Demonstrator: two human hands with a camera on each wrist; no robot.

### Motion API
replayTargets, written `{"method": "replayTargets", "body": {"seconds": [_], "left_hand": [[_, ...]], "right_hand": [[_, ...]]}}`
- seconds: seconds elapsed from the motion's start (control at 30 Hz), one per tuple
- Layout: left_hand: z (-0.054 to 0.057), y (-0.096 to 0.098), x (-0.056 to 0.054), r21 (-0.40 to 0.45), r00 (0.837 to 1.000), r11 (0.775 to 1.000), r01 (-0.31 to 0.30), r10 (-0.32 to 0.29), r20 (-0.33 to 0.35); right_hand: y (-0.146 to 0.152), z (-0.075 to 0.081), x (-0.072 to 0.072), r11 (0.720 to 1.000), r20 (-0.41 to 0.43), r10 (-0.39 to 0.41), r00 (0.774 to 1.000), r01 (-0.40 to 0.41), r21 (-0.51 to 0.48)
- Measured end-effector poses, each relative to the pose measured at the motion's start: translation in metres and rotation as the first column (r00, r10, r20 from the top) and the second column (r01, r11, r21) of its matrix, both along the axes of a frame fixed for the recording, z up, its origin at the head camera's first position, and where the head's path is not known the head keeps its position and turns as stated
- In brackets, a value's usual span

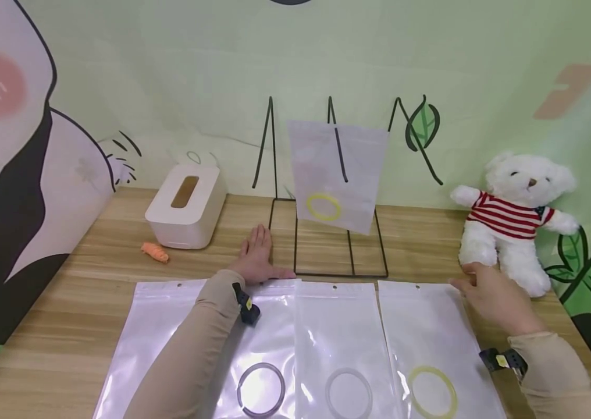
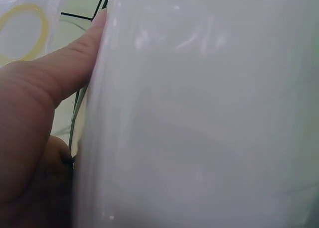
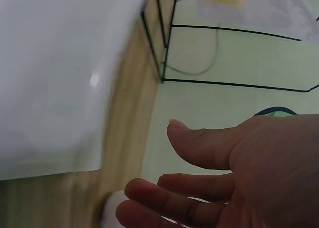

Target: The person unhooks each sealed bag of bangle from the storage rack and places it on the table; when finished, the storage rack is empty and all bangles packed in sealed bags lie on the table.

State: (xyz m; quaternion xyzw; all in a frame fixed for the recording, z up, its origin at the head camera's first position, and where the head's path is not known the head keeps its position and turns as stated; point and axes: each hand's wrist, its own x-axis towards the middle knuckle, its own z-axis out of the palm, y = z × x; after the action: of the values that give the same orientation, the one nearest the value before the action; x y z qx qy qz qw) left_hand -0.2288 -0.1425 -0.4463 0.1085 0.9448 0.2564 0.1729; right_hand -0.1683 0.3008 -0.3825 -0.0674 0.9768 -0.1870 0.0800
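Several white plastic zip bags lie side by side along the table's front. One bag (image 1: 162, 326) at the left is partly under my left forearm. Others show a dark grey ring (image 1: 261, 390), a pale ring (image 1: 349, 394) and a yellow ring (image 1: 433, 392). My left hand (image 1: 259, 256), fingers straight, rests by the top edge of the dark-ring bag (image 1: 269, 326); its thumb (image 2: 75, 56) lies along a bag's edge in the left wrist view. Beside the top corner of the rightmost bag (image 1: 421, 326), my right hand (image 1: 497, 297) has loosely bent fingers and holds nothing.
Behind the bags stands a black wire rack (image 1: 342, 274) with a bag (image 1: 337, 163) hanging on its middle hook. A white tissue box (image 1: 185, 203) and a small orange object (image 1: 155, 252) are at left. A white teddy bear (image 1: 515, 215) sits at right.
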Motion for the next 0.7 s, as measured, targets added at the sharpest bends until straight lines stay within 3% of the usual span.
{"method": "replayTargets", "body": {"seconds": [0.2,0.4,0.7], "left_hand": [[0.0,0.0,-0.001,0.0,1.0,1.0,-0.002,0.002,0.005],[0.0,-0.002,-0.002,0.001,1.0,1.0,-0.008,0.008,0.012],[-0.003,-0.001,-0.002,-0.017,1.0,1.0,-0.005,0.005,0.001]], "right_hand": [[-0.013,0.028,-0.013,0.999,-0.027,0.009,1.0,-0.011,-0.05],[-0.037,0.053,-0.029,0.982,-0.173,-0.014,0.985,-0.019,-0.187],[-0.081,0.058,-0.058,0.91,-0.276,-0.056,0.959,-0.065,-0.41]]}}
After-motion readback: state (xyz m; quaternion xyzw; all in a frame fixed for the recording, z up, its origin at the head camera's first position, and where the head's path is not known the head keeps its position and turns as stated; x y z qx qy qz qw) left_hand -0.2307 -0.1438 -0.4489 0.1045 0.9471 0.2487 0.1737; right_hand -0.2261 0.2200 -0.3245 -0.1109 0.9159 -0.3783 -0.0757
